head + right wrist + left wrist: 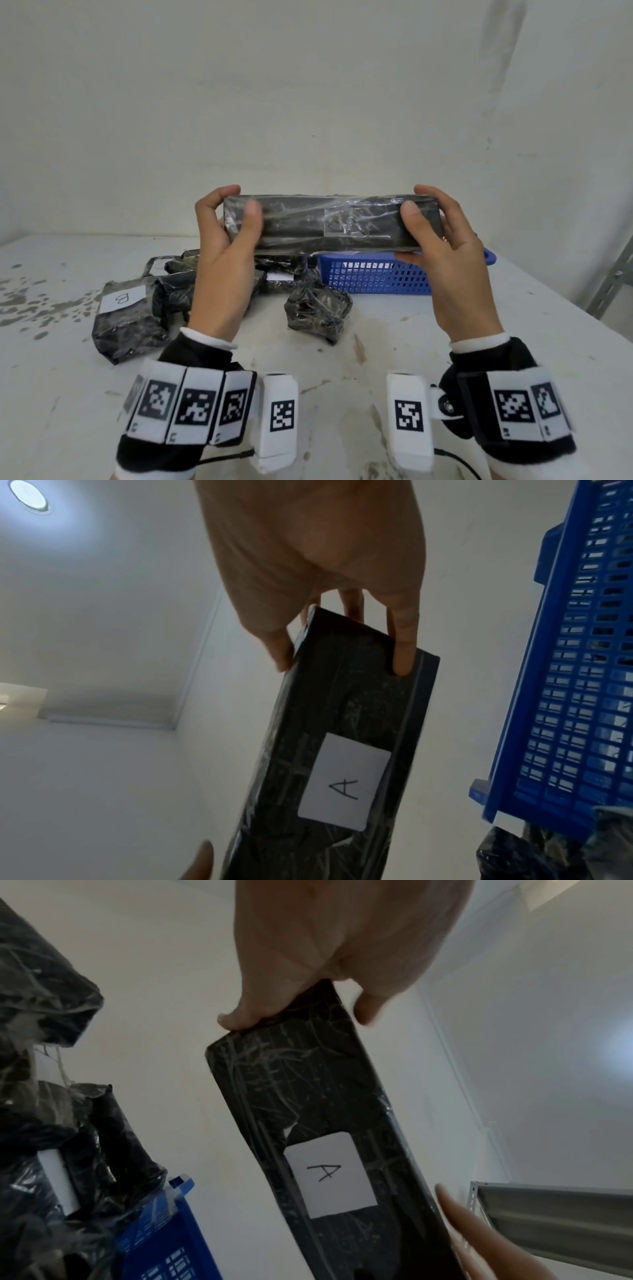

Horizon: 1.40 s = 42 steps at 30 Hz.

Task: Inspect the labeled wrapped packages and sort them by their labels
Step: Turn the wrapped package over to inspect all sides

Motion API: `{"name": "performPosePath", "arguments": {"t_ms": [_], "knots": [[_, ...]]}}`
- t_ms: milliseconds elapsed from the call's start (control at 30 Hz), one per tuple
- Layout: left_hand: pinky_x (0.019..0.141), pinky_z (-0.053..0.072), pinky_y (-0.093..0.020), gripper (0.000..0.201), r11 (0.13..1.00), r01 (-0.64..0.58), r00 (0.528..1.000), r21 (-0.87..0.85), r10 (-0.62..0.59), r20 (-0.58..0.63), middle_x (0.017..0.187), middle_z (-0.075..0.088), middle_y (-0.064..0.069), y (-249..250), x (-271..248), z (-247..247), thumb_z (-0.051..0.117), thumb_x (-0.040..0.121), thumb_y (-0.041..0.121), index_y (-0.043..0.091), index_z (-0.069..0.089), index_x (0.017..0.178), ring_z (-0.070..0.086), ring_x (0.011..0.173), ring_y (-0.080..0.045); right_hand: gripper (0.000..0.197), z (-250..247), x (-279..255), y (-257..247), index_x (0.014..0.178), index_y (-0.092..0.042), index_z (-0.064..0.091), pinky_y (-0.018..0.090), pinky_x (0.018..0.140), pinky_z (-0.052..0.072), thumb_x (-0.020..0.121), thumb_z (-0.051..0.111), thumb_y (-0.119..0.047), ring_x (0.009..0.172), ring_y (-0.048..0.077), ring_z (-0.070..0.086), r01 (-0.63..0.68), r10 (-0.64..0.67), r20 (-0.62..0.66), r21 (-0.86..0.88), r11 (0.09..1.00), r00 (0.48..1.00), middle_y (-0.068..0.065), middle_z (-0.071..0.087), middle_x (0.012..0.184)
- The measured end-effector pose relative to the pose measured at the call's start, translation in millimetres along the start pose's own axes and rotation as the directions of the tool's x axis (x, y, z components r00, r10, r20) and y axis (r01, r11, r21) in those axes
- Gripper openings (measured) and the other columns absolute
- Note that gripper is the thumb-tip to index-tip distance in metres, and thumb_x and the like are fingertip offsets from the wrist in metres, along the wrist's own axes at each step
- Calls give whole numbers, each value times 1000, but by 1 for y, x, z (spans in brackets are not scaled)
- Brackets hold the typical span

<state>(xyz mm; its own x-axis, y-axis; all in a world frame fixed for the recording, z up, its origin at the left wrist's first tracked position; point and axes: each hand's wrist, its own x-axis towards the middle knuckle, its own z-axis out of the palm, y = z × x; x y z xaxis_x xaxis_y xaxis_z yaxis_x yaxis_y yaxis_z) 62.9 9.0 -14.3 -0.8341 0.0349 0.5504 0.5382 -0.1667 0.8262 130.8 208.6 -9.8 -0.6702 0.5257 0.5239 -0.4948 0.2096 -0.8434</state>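
A long black package [329,222] wrapped in clear film is held up level above the table, one hand at each end. My left hand [226,236] grips its left end, thumb on the near face and fingers curled over the top. My right hand [442,240] grips the right end the same way. The far face carries a white label [330,1175] marked "A", also legible on the label [344,783] in the right wrist view. A pile of black wrapped packages [178,291] lies on the table below; one package [126,318] shows a label "B" [121,298].
A blue perforated plastic basket [376,277] stands on the white, stained table [342,359] behind my right hand. One small wrapped package [318,310] lies alone in front of the basket. A grey metal shelf frame [613,281] stands at the right edge; a white wall is behind.
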Motion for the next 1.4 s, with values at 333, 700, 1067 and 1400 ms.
{"name": "performPosePath", "arguments": {"t_ms": [333, 700, 1067, 1400], "knots": [[111, 37, -35, 74, 969, -80, 997, 234, 78, 18, 140, 43, 3, 0, -4, -1, 78, 70, 46, 38, 32, 128, 43, 131, -13, 82, 5, -5, 1, 141, -35, 45, 20, 94, 53, 67, 76, -52, 107, -4, 63, 65, -58, 42, -168, 984, 997, -21, 61, 118], [74, 40, -4, 82, 951, -58, 993, 305, 86, -79, 115, 55, 7, -3, -7, 5, 86, 60, 46, 31, 31, 119, 58, 101, -9, 97, 15, -13, 4, 140, -32, 40, 4, 86, 46, 57, 85, -55, 100, -21, 55, 127, -130, 12, -307, 943, 991, -33, 55, 107], [67, 37, -1, 87, 952, -4, 976, 307, 70, -205, 117, 49, 3, 3, -14, 20, 82, 51, 60, 25, 30, 111, 53, 86, 4, 81, 23, -18, 1, 126, -31, 49, 8, 80, 49, 57, 81, -60, 97, -11, 60, 190, -215, -57, -286, 939, 975, -25, 59, 104], [83, 38, -13, 97, 968, 5, 972, 251, 55, -228, 127, 44, 7, 5, -17, 22, 74, 55, 67, 24, 29, 130, 50, 107, -8, 54, 21, -19, -3, 115, -30, 53, 6, 73, 45, 72, 78, -49, 86, -12, 61, 213, -244, -120, -226, 951, 962, -37, 61, 86]]}}
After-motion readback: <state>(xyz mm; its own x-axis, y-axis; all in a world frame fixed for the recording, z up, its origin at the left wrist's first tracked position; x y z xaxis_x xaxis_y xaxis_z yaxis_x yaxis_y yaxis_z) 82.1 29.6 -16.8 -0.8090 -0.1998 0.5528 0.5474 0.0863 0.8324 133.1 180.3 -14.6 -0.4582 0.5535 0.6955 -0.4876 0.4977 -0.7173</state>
